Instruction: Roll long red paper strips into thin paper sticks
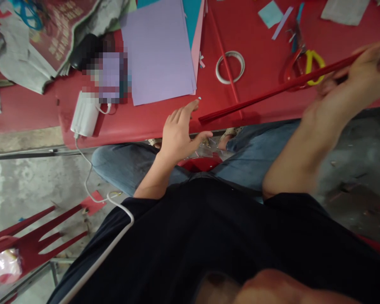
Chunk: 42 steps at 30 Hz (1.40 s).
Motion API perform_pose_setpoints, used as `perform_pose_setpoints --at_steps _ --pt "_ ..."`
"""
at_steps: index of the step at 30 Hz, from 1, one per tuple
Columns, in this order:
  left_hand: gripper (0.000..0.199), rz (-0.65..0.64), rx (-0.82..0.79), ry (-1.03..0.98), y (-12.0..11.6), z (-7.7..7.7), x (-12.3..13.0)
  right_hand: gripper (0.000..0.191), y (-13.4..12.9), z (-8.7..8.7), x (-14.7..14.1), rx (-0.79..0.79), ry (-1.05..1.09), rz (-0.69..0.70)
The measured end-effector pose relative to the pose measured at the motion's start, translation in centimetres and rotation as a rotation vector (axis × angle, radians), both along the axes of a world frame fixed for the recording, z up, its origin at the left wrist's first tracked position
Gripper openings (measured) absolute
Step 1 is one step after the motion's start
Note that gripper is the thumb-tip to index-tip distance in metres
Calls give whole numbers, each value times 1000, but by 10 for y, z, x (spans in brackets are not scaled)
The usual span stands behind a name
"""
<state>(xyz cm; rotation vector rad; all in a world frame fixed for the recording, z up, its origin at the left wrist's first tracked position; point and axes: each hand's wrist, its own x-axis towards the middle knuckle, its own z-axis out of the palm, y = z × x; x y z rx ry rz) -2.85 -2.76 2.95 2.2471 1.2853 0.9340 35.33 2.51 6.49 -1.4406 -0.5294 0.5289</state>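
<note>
My left hand (pixel 179 131) is open at the table's front edge, thumb and fingers apart, with nothing in it. The near tip of a long, thin red strip (pixel 262 97) lies just beyond its fingers, not touching them. My right hand (pixel 364 69), at the far right, is closed around the other end of this strip, which slants across the table front. It looks like folded paper, but I cannot be sure. A second thin red stick (pixel 223 48) lies across a white tape roll (pixel 218 69). Scissors (pixel 313 67) with red and yellow handles lie partly behind the held strip.
Purple paper sheets (pixel 161 55) lie stacked on the red table (pixel 256 38). Left of them are a white power bank (pixel 86 114) with a cable (pixel 98 257) running past my lap, a dark rounded object (pixel 85 50) and crumpled newspaper (pixel 34 59). A red chair (pixel 28 249) stands lower left.
</note>
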Motion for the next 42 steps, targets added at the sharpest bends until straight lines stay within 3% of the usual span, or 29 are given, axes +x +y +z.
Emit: perform_pose_setpoints --at_steps 3,11,16,18,20,24,26,29,33,42 --pt "77 -67 -78 49 0 -11 5 51 -1 -10 -18 157 -40 -85" --pt "11 -213 166 -221 -6 -17 17 53 6 -19 -22 345 50 -33" --pt "6 -178 241 -299 -6 -17 19 54 11 -31 -31 371 204 66" --pt "6 -159 249 -318 -5 -17 20 39 7 -39 -50 435 244 173" --pt "6 -139 255 -333 -4 -18 21 44 -4 -45 -78 457 205 324" --pt "10 -101 225 -343 -6 -15 23 39 -40 -41 -132 135 27 829" --pt "14 -79 175 -350 -9 -14 24 40 -54 -35 -150 46 -18 980" --pt "22 -12 98 -335 -13 -12 25 36 -63 -29 -162 50 23 1012" --pt "28 89 12 -330 -19 -12 29 36 -65 -28 -165 10 21 957" --pt "18 90 -406 -577 -20 -18 33 38 -65 -38 -169 17 -48 879"
